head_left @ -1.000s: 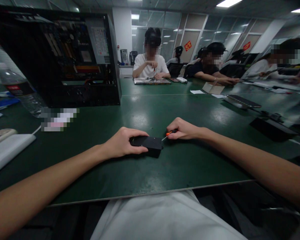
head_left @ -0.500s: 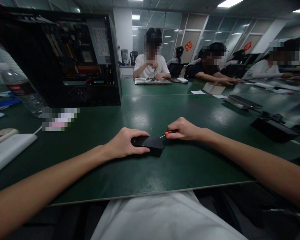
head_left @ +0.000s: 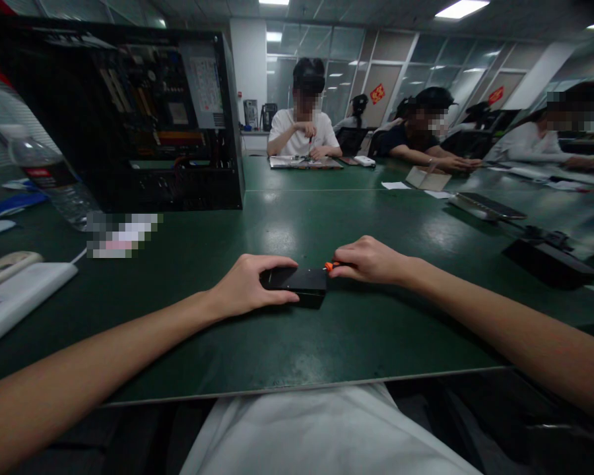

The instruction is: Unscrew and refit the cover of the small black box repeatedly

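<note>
A black rectangular box lies on the green table in front of me. My left hand grips its left end, thumb along the near side and fingers over the far side. My right hand is closed around a small screwdriver with an orange and black handle. The screwdriver points left at the box's right end, its handle close to that end. Little of the metal shaft shows, and I cannot see whether the tip is inside the box.
An open black computer case stands back left, beside a plastic bottle and a white power strip. Black parts and a flat device lie to the right. Co-workers sit across the green table.
The screwdriver's handle has come nearer the box, so less of its shaft shows. The box's top, raised at the right end before, now looks flat. My left hand keeps its grip.
</note>
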`<action>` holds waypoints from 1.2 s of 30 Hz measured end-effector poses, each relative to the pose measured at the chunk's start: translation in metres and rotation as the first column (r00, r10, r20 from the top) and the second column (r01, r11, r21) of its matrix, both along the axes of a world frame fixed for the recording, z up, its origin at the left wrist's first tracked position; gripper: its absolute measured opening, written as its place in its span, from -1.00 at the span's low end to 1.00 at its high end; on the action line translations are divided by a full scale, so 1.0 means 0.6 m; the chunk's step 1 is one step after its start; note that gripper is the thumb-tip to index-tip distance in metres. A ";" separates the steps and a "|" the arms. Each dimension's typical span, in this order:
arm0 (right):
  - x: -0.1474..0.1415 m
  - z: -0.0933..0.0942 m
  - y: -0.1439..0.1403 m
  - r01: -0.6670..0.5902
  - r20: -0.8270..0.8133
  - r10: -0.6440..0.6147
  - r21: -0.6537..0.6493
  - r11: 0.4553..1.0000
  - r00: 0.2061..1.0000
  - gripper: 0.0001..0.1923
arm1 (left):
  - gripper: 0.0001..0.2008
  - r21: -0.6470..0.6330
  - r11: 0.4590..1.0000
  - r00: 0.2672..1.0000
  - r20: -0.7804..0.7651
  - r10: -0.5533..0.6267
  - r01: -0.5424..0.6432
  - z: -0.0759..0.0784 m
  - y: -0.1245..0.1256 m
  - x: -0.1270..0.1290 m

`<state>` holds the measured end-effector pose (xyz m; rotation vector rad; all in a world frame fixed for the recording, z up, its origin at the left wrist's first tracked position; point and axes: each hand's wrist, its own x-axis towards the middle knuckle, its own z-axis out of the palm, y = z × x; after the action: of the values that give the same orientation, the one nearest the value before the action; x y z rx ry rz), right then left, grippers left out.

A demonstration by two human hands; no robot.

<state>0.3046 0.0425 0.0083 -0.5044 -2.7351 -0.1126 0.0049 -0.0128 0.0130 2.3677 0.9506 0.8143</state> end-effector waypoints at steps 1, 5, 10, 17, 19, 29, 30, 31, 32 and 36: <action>0.002 0.002 -0.003 0.016 0.014 -0.017 0.060 0.998 1.000 -0.48 | -0.46 -0.021 1.000 1.000 0.007 0.011 -0.011 0.000 0.001 0.000; 0.000 -0.001 -0.019 0.079 0.036 -0.088 0.194 0.978 0.995 -0.52 | -0.47 -0.056 0.998 0.999 0.011 0.031 -0.031 -0.002 0.002 0.000; -0.015 -0.016 -0.020 0.103 -0.038 -0.101 0.063 0.993 0.994 -0.50 | -0.55 -0.015 0.997 0.996 0.029 0.082 -0.082 -0.005 0.002 0.001; -0.013 -0.012 0.003 0.029 -0.059 -0.042 -0.205 0.978 0.997 -0.55 | -0.59 -0.011 0.996 0.995 0.049 0.084 -0.084 -0.002 -0.003 0.006; -0.005 -0.005 0.012 0.062 -0.036 -0.069 -0.175 0.983 0.997 -0.57 | -0.61 -0.052 0.993 0.988 0.109 0.111 -0.106 0.002 0.002 0.005; -0.002 -0.015 0.022 0.418 0.104 -0.414 -0.023 0.908 0.904 -0.62 | -0.48 -0.019 0.954 0.952 -0.072 0.298 -0.301 0.007 0.081 -0.065; -0.007 -0.016 0.020 0.435 0.114 -0.430 -0.027 0.900 0.896 -0.63 | -0.53 0.022 0.957 0.948 -0.132 0.289 -0.289 0.006 0.085 -0.069; -0.010 -0.015 0.018 0.449 0.115 -0.443 -0.034 0.893 0.889 -0.63 | -0.57 0.061 0.959 0.942 -0.179 0.283 -0.277 0.006 0.088 -0.072; -0.014 -0.014 0.016 0.461 0.108 -0.455 -0.039 0.886 0.884 -0.64 | -0.61 0.092 0.958 0.935 -0.212 0.284 -0.270 0.005 0.090 -0.073; -0.025 -0.006 0.003 0.409 -0.025 -0.413 -0.083 0.909 0.911 -0.61 | -0.64 0.104 0.958 0.925 -0.252 0.285 -0.267 0.004 0.097 -0.077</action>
<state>0.2896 0.0446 0.0046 -1.0889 -2.5572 -0.1016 -0.0413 0.0453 0.0154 2.4784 1.4135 0.6450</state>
